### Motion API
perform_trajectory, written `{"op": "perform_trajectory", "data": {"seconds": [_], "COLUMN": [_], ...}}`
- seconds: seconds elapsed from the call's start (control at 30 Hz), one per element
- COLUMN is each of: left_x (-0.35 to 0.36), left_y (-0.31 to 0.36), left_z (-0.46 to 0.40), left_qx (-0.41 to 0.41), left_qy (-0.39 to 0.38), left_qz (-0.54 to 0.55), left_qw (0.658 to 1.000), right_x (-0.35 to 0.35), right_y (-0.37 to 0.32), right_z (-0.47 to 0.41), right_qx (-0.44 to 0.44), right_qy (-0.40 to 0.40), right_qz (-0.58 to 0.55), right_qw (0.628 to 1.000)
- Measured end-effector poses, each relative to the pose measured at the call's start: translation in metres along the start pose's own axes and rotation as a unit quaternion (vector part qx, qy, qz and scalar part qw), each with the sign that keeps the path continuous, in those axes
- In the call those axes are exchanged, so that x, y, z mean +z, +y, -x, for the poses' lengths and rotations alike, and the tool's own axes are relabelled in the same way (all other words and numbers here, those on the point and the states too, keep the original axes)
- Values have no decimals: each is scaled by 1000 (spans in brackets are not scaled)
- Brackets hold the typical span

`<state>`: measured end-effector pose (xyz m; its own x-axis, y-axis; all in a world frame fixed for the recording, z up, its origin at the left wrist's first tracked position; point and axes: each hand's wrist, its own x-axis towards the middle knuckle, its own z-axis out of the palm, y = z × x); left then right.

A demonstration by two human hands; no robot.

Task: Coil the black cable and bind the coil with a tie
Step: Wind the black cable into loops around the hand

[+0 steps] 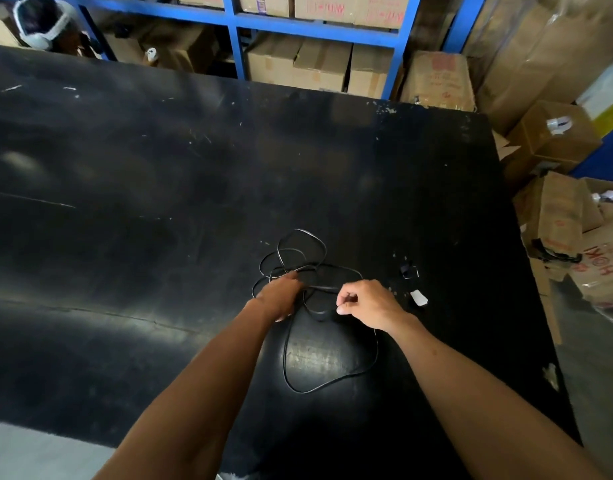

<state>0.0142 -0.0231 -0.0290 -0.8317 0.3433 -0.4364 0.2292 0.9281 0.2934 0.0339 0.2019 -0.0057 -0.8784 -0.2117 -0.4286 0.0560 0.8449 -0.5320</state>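
A thin black cable (pixel 300 249) lies in loose, tangled loops on the black table (pixel 159 168), with one wide loop trailing toward me between my forearms. My left hand (pixel 281 294) rests on the tangle with its fingers closed over some strands. My right hand (pixel 369 301) is curled, pinching a strand between thumb and forefinger just to the right. A small dark tie (pixel 409 270) lies on the table to the right of the cable, apart from both hands.
A small white scrap (pixel 418 297) lies near my right hand. The table's right edge drops to a floor crowded with cardboard boxes (pixel 558 216). Blue shelving (pixel 235 46) with more boxes stands behind the table. Another person (pixel 41 22) sits at the far left corner.
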Motion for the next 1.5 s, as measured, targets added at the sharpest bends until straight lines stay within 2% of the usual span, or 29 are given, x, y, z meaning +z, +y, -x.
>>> {"op": "perform_trajectory", "data": {"seconds": [0.17,0.3,0.47,0.6,0.63,0.7,0.77,0.83,0.87,0.93,1.0,1.03,1.1,1.13,1.2,1.23,1.27,1.33,1.43,1.47,1.5], "left_x": [10,17,21,14,10,-6,-32,-68,-87,-126,-161,-176,-200,-209,-217,-217,-215,-210,-209,-209,-209], "left_y": [-2,-4,3,9,10,14,22,34,41,55,63,64,62,63,70,75,80,91,98,100,101], "left_z": [-1,-7,-14,-21,-21,-24,-28,-31,-32,-34,-35,-33,-30,-26,-17,-14,-12,-8,2,4,6], "left_qx": [-6,36,44,63,71,111,161,165,139,44,-22,-43,-51,-40,-21,-15,-8,12,50,67,91], "left_qy": [52,74,133,135,126,105,68,-10,-73,-203,-260,-249,-146,-85,26,74,111,150,155,144,121], "left_qz": [-9,16,112,102,73,-81,-264,-331,-316,-221,-114,-50,130,245,464,528,555,569,607,636,680], "left_qw": [999,996,984,984,987,985,949,929,936,953,959,966,979,965,885,846,824,808,778,755,718], "right_x": [3,-7,-11,-11,-12,-16,-25,-36,-40,-49,-57,-61,-71,-75,-80,-81,-82,-84,-88,-90,-91], "right_y": [1,7,11,9,8,6,2,-2,-4,-11,-21,-27,-40,-46,-59,-65,-71,-81,-90,-91,-91], "right_z": [-5,-11,-13,-16,-18,-22,-27,-31,-32,-33,-30,-27,-20,-17,-10,-6,-3,3,13,16,20], "right_qx": [5,37,70,102,112,131,140,135,130,120,101,86,52,33,-16,-41,-62,-81,-102,-114,-127], "right_qy": [21,12,0,-1,0,11,36,57,63,74,87,96,118,125,128,128,135,154,165,162,151], "right_qz": [-121,-196,-193,-199,-200,-200,-190,-187,-192,-214,-268,-300,-362,-389,-413,-415,-417,-429,-457,-465,-471], "right_qw": [992,980,979,975,973,971,971,971,971,967,954,945,923,912,902,900,897,886,868,863,860]}}
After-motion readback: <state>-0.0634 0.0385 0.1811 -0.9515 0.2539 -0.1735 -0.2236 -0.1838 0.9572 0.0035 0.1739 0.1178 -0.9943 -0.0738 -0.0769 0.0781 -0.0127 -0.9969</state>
